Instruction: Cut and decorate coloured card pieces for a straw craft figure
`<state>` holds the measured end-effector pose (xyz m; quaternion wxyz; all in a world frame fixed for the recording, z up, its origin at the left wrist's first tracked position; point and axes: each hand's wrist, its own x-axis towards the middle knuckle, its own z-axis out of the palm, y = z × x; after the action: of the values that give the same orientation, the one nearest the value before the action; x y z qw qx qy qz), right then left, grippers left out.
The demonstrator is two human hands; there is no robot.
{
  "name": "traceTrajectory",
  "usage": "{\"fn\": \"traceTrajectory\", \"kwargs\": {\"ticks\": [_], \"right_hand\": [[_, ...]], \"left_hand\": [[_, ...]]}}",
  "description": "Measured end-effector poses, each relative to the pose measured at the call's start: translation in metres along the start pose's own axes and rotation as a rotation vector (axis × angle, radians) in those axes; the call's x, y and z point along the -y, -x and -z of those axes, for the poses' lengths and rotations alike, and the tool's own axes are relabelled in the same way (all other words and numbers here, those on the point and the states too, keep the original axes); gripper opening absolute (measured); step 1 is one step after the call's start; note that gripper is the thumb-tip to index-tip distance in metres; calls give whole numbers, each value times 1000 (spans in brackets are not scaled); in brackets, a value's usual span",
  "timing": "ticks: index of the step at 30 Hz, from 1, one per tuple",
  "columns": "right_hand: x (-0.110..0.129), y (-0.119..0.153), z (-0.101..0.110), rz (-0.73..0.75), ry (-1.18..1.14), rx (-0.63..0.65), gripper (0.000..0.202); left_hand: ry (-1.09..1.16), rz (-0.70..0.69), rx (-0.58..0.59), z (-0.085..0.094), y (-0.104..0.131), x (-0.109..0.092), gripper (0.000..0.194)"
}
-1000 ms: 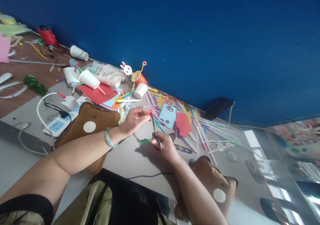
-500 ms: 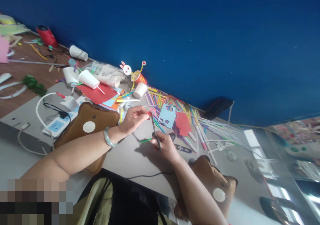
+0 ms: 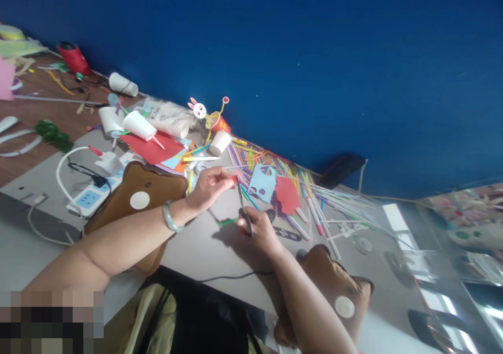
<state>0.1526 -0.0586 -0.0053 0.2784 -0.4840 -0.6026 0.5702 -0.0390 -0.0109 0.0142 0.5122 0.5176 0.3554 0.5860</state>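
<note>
Between thumb and fingers, my left hand pinches a small piece of red paper above the table. My right hand is closed around the handles of dark scissors, whose blades point up at the red paper. The blade tips meet the paper's edge; the exact cut is too small to make out. Just left of the scissors lies a short green stick. Behind them on the table are a light blue sheet with cut-out holes and a red sheet.
Colourful straws and sticks are strewn along the blue wall. At left are white paper cups, red card and a power strip. Brown cushions lie beneath my left arm and beside my right forearm.
Both hands stay in nearly the same place. The red paper and the scissor blades have shifted very slightly against each other.
</note>
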Motion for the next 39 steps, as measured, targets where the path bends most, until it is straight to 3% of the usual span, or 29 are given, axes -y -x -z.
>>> {"fn": "traceTrajectory", "kwargs": {"ticks": [9, 13, 20, 27, 34, 39], "right_hand": [[9, -1, -1, 49, 92, -105, 55], [10, -2, -1, 60, 39, -243, 48], [9, 0, 1, 95, -110, -409, 31], [6, -4, 3, 83, -224, -352, 27], [8, -2, 3, 58, -175, -339, 24], [6, -4, 2, 75, -226, -431, 21]], "left_hand": [[-5, 103, -14, 0, -3, 2, 14], [-41, 193, 49, -2, -5, 4, 14], [-150, 247, 296, -4, -1, 6, 18], [-311, 210, 550, -2, 3, 16, 20], [-343, 166, 656, -3, 8, 20, 26], [-369, 266, 998, -9, 18, 14, 22]]}}
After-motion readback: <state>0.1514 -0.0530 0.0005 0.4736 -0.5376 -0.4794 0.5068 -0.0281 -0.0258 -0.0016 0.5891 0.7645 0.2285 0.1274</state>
